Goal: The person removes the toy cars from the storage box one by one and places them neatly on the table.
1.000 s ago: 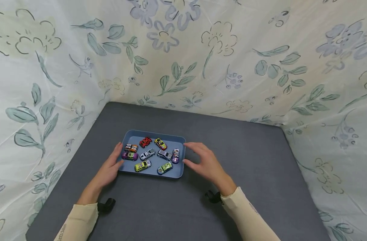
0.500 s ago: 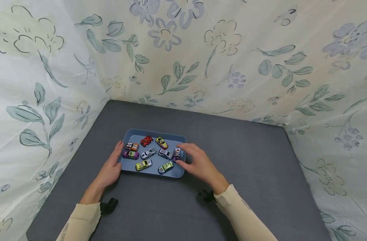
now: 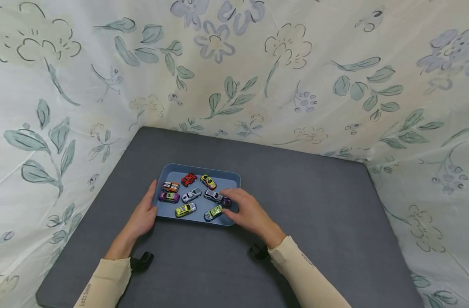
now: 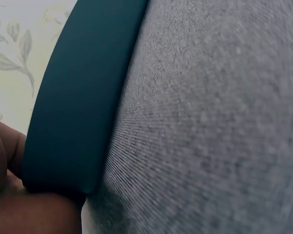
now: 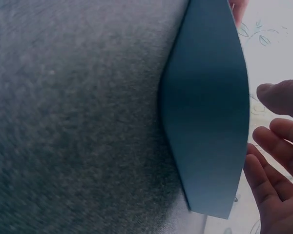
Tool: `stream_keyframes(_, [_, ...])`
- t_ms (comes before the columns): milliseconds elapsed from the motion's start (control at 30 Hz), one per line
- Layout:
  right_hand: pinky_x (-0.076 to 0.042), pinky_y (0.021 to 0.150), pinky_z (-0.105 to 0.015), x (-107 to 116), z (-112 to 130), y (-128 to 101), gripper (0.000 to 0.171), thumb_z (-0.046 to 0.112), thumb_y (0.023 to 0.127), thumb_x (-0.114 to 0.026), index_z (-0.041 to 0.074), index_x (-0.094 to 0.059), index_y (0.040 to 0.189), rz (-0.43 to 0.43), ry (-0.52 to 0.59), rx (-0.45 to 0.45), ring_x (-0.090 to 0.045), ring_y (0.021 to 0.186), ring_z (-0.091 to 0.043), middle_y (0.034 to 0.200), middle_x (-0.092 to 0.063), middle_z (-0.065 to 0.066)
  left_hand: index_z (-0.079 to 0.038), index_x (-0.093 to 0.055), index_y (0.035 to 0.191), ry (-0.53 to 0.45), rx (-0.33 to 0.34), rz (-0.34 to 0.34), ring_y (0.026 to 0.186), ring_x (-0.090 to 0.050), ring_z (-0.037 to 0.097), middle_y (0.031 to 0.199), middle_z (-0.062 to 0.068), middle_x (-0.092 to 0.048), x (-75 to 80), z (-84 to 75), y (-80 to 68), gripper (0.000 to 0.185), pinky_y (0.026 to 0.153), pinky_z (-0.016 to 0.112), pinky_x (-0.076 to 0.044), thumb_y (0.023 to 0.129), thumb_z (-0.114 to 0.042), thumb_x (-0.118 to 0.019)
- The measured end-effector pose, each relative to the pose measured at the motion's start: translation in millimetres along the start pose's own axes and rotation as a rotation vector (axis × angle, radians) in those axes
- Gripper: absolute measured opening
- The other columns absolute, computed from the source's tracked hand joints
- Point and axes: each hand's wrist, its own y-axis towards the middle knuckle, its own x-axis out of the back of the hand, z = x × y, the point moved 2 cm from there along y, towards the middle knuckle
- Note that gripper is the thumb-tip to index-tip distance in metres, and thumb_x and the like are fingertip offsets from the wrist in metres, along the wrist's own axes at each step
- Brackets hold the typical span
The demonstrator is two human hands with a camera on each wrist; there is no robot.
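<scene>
A shallow blue tray (image 3: 203, 220) holding several small toy cars sits on the grey tabletop. At its left end my left hand (image 3: 142, 216) grips the edge, fingers along the outside and thumb at the rim; the left wrist view shows fingers (image 4: 10, 146) at the tray wall (image 4: 78, 97). My right hand (image 3: 250, 211) reaches over the right rim, thumb and fingers apart around a dark purple car (image 3: 227, 202), which they partly hide. Near its fingertips lie a silver-and-black car (image 3: 213, 195) and a green car (image 3: 213, 213).
Also in the tray are a red car (image 3: 188, 179), a yellow-red car (image 3: 208, 182), an orange-white car (image 3: 170, 187), a purple-green car (image 3: 169, 196), a silver car (image 3: 191, 195) and a yellow car (image 3: 185, 210). Floral curtain (image 3: 234, 64) hangs behind the table and at both sides.
My right hand has moved left from outside the tray's right rim to over the cars at that end, partly covering the dark purple car. My left hand stays at the left end.
</scene>
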Motion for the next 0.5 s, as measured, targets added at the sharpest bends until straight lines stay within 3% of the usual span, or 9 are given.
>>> stream_keyframes(133, [-0.050, 0.112, -0.046, -3, -1, 4, 0.052, 0.016, 0.096, -0.086, 0.007, -0.069, 0.145, 0.013, -0.004, 0.017, -0.061, 0.134, -0.023, 0.143, -0.068, -0.006, 0.007, -0.005, 0.171, -0.049, 0.011, 0.006, 0.162, -0.003, 0.049, 0.176, 0.031, -0.004, 3.5, 3.8, 1.9, 0.080, 0.130, 0.057, -0.005, 0.098, 0.016, -0.038])
stream_keyframes(300, [-0.051, 0.112, -0.044, -7, -3, 9, 0.048, 0.015, 0.096, -0.085, 0.008, -0.071, 0.142, 0.026, -0.002, 0.029, -0.061, 0.132, -0.022, 0.139, -0.070, -0.005, 0.006, -0.008, 0.171, -0.169, 0.000, 0.033, 0.162, -0.003, 0.045, 0.177, 0.029, -0.005, 8.7, 9.0, 4.0, 0.083, 0.130, 0.044, -0.005, 0.095, 0.019, -0.038])
stream_keyframes(500, [-0.051, 0.111, -0.042, -11, -3, 16, 0.043, 0.014, 0.097, -0.084, 0.008, -0.074, 0.138, 0.053, -0.037, 0.038, -0.062, 0.129, -0.021, 0.135, -0.071, -0.004, 0.001, -0.012, 0.172, -0.307, 0.016, 0.057, 0.163, -0.003, 0.040, 0.178, 0.023, -0.008, 16.6, 13.4, 7.5, 0.086, 0.117, 0.012, -0.014, 0.094, 0.019, -0.042])
